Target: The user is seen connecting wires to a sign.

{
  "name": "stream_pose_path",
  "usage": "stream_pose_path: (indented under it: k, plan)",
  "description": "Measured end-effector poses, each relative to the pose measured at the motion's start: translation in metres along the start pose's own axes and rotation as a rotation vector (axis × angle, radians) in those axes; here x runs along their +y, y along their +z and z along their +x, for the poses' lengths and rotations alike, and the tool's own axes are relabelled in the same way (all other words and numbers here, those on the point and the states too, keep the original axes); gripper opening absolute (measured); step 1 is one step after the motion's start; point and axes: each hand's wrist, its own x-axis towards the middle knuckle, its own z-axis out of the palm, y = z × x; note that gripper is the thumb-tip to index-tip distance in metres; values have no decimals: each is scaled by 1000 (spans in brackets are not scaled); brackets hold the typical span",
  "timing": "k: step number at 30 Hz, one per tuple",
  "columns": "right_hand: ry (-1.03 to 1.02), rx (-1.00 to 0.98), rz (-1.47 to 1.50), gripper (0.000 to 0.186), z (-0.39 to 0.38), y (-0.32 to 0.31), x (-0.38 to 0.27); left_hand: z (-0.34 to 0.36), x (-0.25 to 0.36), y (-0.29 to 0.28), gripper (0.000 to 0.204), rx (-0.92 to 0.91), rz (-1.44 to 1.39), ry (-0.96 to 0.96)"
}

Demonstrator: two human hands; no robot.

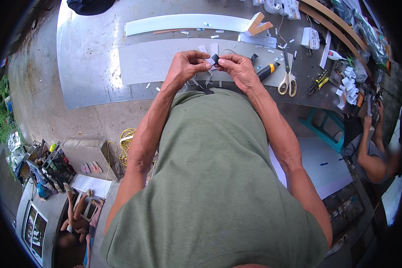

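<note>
It's black on the small piece (215, 59), pale grey on the sheet (152, 60), yellow and black across the cutter (266, 72), cream on the scissor handles (288, 77), teal on the stool (320, 134), plain green filling the shirt (214, 178)!

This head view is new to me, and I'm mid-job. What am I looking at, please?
No machine here: a head-worn fisheye camera looks down at someone's bare hands, so straight edges bend near the rim. The right hand pinches a small dark piece; the left hand is close beside it, its grip unclear. Below is a metal table with a flat grey sheet, a curved white strip, scissors and a yellow-and-black tool, probably a utility knife.
</note>
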Motion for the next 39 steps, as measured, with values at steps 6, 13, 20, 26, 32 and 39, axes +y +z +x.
stream_pose_path:
  k: [6, 13, 20, 26, 32, 39]
  plan:
    - [-2, 51, 14, 16, -5, 4, -1, -4, -4, 1, 34, 19, 6, -21]
    - [115, 94, -75, 18, -22, 9, -15, -6, -5, 2, 42, 63, -9, -45]
    - [265, 103, -13, 17, -12, 15, -8, -8, -5, 4, 55, 65, -40, -38]
    - [309, 94, -23, 19, -6, 13, -10, -8, -7, 4, 63, 63, -56, -25]
    - [350, 73, -28, 19, -1, 16, -15, -6, -11, 3, 65, 61, -44, -11]
    - [369, 53, -90, 18, 3, 17, -20, -7, -11, 1, 65, 58, -2, -17]
